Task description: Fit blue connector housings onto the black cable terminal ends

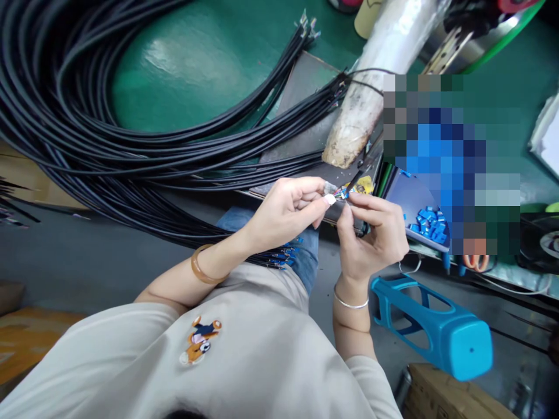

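Note:
At the bench edge, my left hand (297,203) pinches the end of a cable whose thin coloured wires (338,192) stick out past the fingertips. Facing it from the right, my right hand (375,230) has thumb and forefinger closed on a small blue connector (345,193) at the wire ends. The fingertips partly hide both parts. Many black cables (174,142) run in a thick loop to the left. More cable ends with blue connectors (282,256) lie across my lap. Loose blue connectors (430,224) sit in a tray (404,195) right of my right hand.
A plastic-wrapped roll (375,81) lies across the green bench (196,64) beyond my hands. Orange-handled scissors (476,262) are at the right edge. Below stand a blue plastic stool (471,349) and a cardboard box (445,390). A blurred patch covers part of the right side.

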`<state>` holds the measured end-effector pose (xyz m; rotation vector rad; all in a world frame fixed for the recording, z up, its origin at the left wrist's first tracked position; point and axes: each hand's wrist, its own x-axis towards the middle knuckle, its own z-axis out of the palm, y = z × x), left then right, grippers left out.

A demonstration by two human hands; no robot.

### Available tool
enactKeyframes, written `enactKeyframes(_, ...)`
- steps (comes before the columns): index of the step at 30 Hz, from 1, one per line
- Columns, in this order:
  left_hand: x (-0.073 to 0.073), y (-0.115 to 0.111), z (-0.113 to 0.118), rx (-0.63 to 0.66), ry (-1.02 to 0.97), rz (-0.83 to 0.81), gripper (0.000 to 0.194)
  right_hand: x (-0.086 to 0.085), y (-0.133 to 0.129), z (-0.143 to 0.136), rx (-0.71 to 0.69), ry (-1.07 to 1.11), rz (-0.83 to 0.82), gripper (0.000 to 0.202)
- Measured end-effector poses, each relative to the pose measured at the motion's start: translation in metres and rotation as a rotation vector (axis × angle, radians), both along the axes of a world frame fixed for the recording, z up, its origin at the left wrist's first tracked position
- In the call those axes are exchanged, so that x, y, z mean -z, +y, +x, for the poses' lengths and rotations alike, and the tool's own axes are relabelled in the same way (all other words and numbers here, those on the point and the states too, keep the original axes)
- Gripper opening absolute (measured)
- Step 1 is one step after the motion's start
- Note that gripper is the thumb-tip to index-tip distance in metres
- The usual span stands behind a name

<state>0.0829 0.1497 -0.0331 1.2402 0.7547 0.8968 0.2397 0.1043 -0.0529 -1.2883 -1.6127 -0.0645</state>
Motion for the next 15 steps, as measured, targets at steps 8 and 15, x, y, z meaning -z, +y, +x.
enactKeyframes(8,-0.0023,0.0004,0.0007,-0.003,-0.025,-0.034,0.023,-0.0016,0.0005,0.0013,0.000,-0.023,-0.011,0.010)
enactKeyframes(15,-0.0023,0.0012,0.0007,0.001,-0.063,-0.030,0.022,-0.0084,-0.0005,-0.0026,0.039,-0.131,0.022,0.009)
